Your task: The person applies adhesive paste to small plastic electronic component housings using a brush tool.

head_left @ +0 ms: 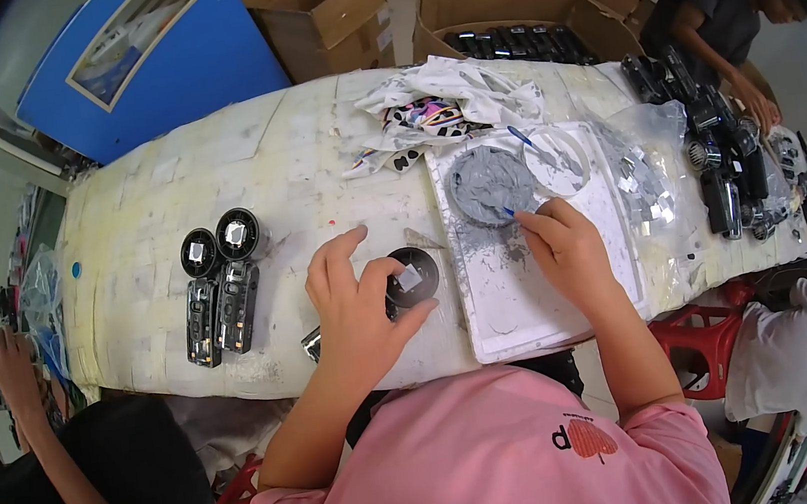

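My left hand (351,297) steadies a black device with a round head (422,266), its thumb and index finger at the head's rim and the other fingers raised. A pale square (410,277) sits on the head; most of the device's body is hidden under the hand. My right hand (569,247) pinches a thin blue stick-like tool (509,211) over a round dish of grey paste (488,181). The tool's lower end is hard to make out. The dish stands on a white tray (493,327) smeared with grey.
Two similar black devices (219,305) lie at left. Behind the tray are white cloths (450,95); a smeared white lid (559,164) holds another blue tool (522,137). Small square pieces (645,187) lie on plastic at right, near piled black devices (711,134). Other people sit on both sides.
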`<state>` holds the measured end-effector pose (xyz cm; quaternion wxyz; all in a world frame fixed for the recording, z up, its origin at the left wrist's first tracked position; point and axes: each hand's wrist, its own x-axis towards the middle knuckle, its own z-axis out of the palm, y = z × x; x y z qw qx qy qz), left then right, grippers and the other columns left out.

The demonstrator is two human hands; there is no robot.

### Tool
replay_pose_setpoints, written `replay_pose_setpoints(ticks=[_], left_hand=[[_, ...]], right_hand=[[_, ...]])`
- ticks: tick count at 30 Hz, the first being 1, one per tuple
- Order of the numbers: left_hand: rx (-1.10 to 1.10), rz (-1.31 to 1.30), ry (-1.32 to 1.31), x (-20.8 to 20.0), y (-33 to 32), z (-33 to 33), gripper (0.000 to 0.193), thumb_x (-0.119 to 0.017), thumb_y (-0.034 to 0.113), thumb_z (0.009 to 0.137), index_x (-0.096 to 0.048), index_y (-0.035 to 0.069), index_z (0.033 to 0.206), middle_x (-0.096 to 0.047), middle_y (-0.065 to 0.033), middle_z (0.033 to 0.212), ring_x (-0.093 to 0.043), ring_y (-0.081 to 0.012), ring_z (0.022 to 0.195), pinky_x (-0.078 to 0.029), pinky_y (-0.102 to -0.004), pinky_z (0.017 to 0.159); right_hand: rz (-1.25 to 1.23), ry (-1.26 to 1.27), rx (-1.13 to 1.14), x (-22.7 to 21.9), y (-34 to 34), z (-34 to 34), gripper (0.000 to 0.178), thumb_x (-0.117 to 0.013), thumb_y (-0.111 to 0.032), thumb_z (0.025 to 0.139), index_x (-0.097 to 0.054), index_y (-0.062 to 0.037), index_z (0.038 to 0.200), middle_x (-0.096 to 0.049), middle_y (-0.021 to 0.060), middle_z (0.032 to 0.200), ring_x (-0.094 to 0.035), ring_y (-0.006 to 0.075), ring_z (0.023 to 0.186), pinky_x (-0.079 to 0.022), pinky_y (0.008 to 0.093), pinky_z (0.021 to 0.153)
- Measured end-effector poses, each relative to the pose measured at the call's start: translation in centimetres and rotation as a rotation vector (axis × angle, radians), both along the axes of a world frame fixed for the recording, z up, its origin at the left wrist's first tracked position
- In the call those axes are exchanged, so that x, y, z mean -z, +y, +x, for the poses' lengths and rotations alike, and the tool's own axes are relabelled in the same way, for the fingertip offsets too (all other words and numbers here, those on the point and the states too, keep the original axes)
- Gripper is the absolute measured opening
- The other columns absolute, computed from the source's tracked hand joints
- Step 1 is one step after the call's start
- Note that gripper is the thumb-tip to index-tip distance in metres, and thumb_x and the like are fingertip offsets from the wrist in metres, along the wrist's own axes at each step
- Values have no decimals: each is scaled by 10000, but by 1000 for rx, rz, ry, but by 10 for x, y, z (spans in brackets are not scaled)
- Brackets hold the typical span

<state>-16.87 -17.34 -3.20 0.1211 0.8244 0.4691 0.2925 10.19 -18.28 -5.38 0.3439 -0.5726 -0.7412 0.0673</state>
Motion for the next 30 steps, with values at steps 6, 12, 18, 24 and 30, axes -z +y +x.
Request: replay_pose_setpoints(ticks=[6, 12, 18, 24, 30], left_hand=[[14, 3, 10, 3, 0, -1, 453, -828, 254, 645, -585, 84, 988, -389, -191, 1334, -326, -397, 1221, -285, -511, 996], [-36, -2, 14, -2, -7, -2, 688, -841, 271, 638, -521, 60, 1209, -350, -211, 1363, -321, -411, 1230, -277, -526, 1005], [-153, -252, -147, 18, -23, -28, 1028, -881, 158, 605, -276, -2, 1421, -283, -247, 1387, -454, -406, 1122, -434, -452, 931], [-408, 167, 121, 22, -5, -41, 992, -833, 188, 674, -243, -6, 1448, -263, -277, 1394, -347, -427, 1233, -306, -519, 1008], [-167, 194, 162, -15, 29, -4, 697, -760, 299, 767, -481, 18, 1340, -379, -196, 1355, -334, -385, 1225, -262, -506, 1003]], right_hand=[[29, -45, -41, -24, -6, -18, 430, -784, -86, 708, -663, -97, 1120, -538, 160, 1056, -557, 278, 865, -473, 347, 707], [6, -27, -242, -36, -6, -49, 487, -798, -113, 679, -647, -115, 1143, -540, 162, 1107, -534, 293, 889, -466, 377, 759], [-4, -16, -175, -27, -12, -37, 482, -775, -86, 706, -625, -88, 1165, -533, 171, 1118, -542, 288, 875, -479, 370, 748], [-23, 2, -90, -23, -20, -17, 454, -751, -75, 731, -616, -65, 1164, -533, 185, 1103, -557, 295, 863, -485, 377, 732], [-23, 27, -47, -22, -27, -7, 434, -743, -82, 741, -615, -49, 1155, -546, 195, 1075, -567, 306, 837, -485, 390, 719]])
